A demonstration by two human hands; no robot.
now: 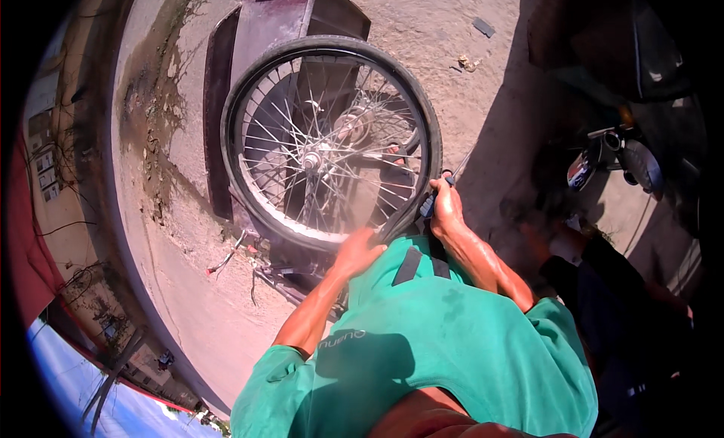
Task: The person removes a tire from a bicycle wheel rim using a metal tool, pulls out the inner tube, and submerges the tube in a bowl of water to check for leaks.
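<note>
At the lower rim of a spoked wheel [329, 144], both of the person's hands are at work on the black tyre [422, 106]. The left hand [359, 249] comes up from a bent, bare forearm and presses flat against the tyre's bottom edge, fingers curled over the rubber, which is pulled away from the rim there. The right hand [446, 208] sits just to the right of it, on the same loosened stretch of tyre, fist closed tight around a slim tool with a dark handle [428, 205]; a thin metal shaft [460, 166] sticks up out of the fist. The right forearm runs down and back toward a green shirt [445, 340].

Above the two grips the wheel stands on a dark metal trough [260, 30]; what the trough holds cannot be made out. Left of the left hand, small metal parts [226, 261] lie on the sandy ground [467, 83]. Well right of the right hand, a motorbike [618, 155] stands in shadow.
</note>
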